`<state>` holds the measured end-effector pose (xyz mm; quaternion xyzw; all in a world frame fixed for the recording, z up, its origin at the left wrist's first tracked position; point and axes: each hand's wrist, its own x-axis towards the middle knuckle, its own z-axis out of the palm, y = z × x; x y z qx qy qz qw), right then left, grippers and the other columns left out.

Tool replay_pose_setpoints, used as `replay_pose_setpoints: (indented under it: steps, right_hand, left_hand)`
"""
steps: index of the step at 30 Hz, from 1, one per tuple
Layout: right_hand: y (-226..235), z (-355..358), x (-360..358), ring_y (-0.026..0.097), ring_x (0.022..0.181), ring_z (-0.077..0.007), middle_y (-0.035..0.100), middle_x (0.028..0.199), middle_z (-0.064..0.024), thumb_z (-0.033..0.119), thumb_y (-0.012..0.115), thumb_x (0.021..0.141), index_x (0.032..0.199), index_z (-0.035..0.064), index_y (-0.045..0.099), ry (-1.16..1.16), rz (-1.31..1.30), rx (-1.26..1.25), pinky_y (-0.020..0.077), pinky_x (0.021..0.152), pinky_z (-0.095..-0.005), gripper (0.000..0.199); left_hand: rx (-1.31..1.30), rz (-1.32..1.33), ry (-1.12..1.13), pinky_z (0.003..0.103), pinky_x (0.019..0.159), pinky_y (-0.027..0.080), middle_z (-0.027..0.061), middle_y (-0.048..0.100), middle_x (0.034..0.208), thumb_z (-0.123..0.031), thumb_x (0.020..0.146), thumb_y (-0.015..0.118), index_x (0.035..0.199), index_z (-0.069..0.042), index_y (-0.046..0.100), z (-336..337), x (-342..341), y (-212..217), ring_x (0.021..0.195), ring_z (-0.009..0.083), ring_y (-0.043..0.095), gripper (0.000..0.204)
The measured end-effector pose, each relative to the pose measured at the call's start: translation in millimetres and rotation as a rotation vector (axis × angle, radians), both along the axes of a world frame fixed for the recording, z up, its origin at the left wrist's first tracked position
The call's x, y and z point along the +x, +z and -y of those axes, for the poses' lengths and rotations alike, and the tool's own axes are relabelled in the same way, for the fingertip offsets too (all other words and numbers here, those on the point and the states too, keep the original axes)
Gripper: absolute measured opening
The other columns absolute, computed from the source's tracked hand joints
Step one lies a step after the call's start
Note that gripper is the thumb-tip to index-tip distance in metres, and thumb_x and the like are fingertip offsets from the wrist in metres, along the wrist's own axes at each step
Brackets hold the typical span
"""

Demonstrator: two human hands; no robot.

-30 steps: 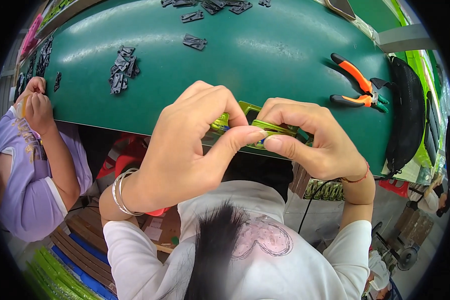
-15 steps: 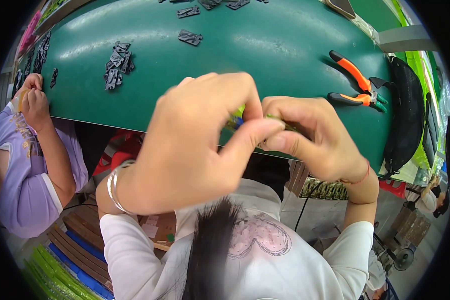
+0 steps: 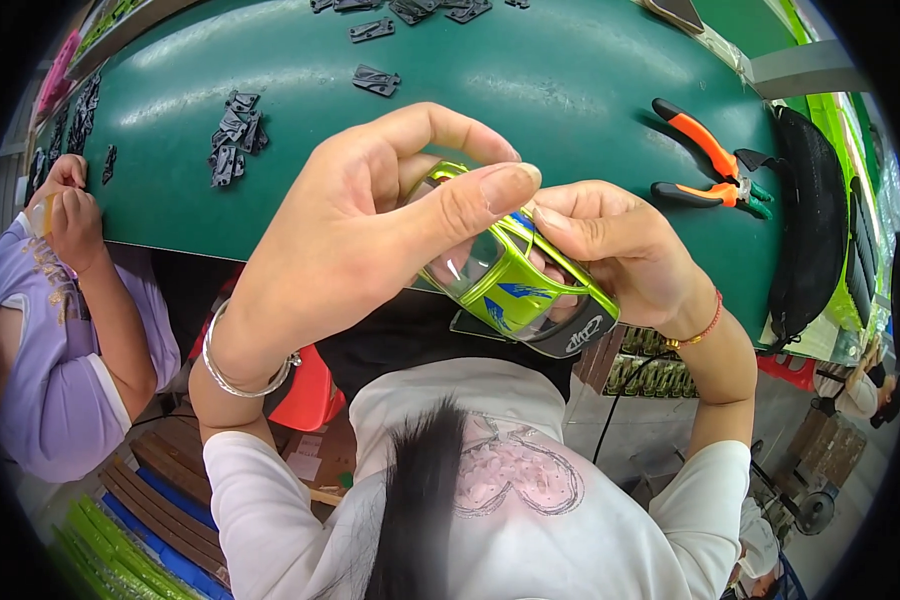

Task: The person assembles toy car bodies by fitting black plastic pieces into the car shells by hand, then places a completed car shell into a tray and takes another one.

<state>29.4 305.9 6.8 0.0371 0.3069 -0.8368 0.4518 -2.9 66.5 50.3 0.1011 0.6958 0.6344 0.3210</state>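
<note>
My left hand (image 3: 360, 240) and my right hand (image 3: 620, 250) together hold a pair of lime-green goggles (image 3: 510, 280) with clear lenses, blue marks and a grey strap end, just above the near edge of the green table (image 3: 530, 80). The left thumb and forefinger pinch the frame's upper rim. My right fingers grip the goggles' right side. A silver bangle sits on my left wrist, a red cord on my right.
Orange-handled pliers (image 3: 715, 165) lie on the table at the right, beside a black curved band (image 3: 815, 220). Small dark plastic parts (image 3: 235, 135) lie in piles at the left and far edge. A person in a lilac shirt (image 3: 55, 340) works at the left.
The goggles have turned in my hands from edge-on to lens-facing. Both hands have come closer to the camera and a little lower.
</note>
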Motion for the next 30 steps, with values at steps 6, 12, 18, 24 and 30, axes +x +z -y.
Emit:
replay_pose_setpoints:
  steps: [6,12,18,24,30]
  right_hand:
    - [-3,1,0,0.063,0.076,-0.0101,0.069,0.091,-0.004,0.03,0.062,0.111,0.104,-0.0013,0.072,0.004,0.015,0.003,0.0521,0.07,-0.0247,0.033]
    - [-7,2,0,0.064,0.082,-0.0119,0.07,0.096,-0.0051,0.031,0.059,0.112,0.108,-0.002,0.071,-0.012,-0.007,0.01,0.0531,0.073,-0.0266,0.035]
    - [0,5,2,0.062,0.084,-0.0115,0.069,0.1,-0.0044,0.032,0.059,0.113,0.113,-0.0021,0.07,-0.049,0.087,0.04,0.0508,0.074,-0.0257,0.036]
    - [-8,-4,5,0.06,0.087,-0.0065,0.068,0.1,-0.0015,0.031,0.07,0.106,0.116,-0.0007,0.069,-0.013,-0.205,0.111,0.0488,0.076,-0.0239,0.033]
    - [-1,2,15,0.06,0.09,-0.009,0.067,0.102,-0.0018,0.024,0.072,0.104,0.128,-0.0049,0.069,-0.172,-0.438,0.142,0.0504,0.082,-0.0254,0.038]
  left_hand:
    - [0.019,0.031,-0.013,0.02,0.056,0.042,-0.0026,0.064,0.075,-0.031,0.107,0.07,0.125,0.002,0.066,1,-3,-6,0.062,0.0027,0.057,0.037]
    - [0.044,-0.015,0.016,0.018,0.054,0.039,-0.0036,0.065,0.077,-0.031,0.107,0.071,0.116,0.0,0.07,1,-3,-8,0.061,0.0011,0.056,0.032]
    - [0.02,0.0,0.006,0.017,0.049,0.032,-0.0048,0.066,0.079,-0.03,0.106,0.072,0.112,-0.004,0.072,1,-4,-8,0.06,-0.0015,0.054,0.027]
    - [0.089,-0.012,-0.025,0.017,0.063,0.042,-0.0042,0.068,0.09,-0.023,0.105,0.073,0.112,-0.003,0.071,-1,-2,-10,0.075,-0.0001,0.059,0.021]
    - [0.195,-0.318,-0.032,0.022,0.079,0.048,0.0016,0.07,0.1,-0.006,0.099,0.076,0.109,0.0,0.071,-14,4,-7,0.089,0.0058,0.062,0.013]
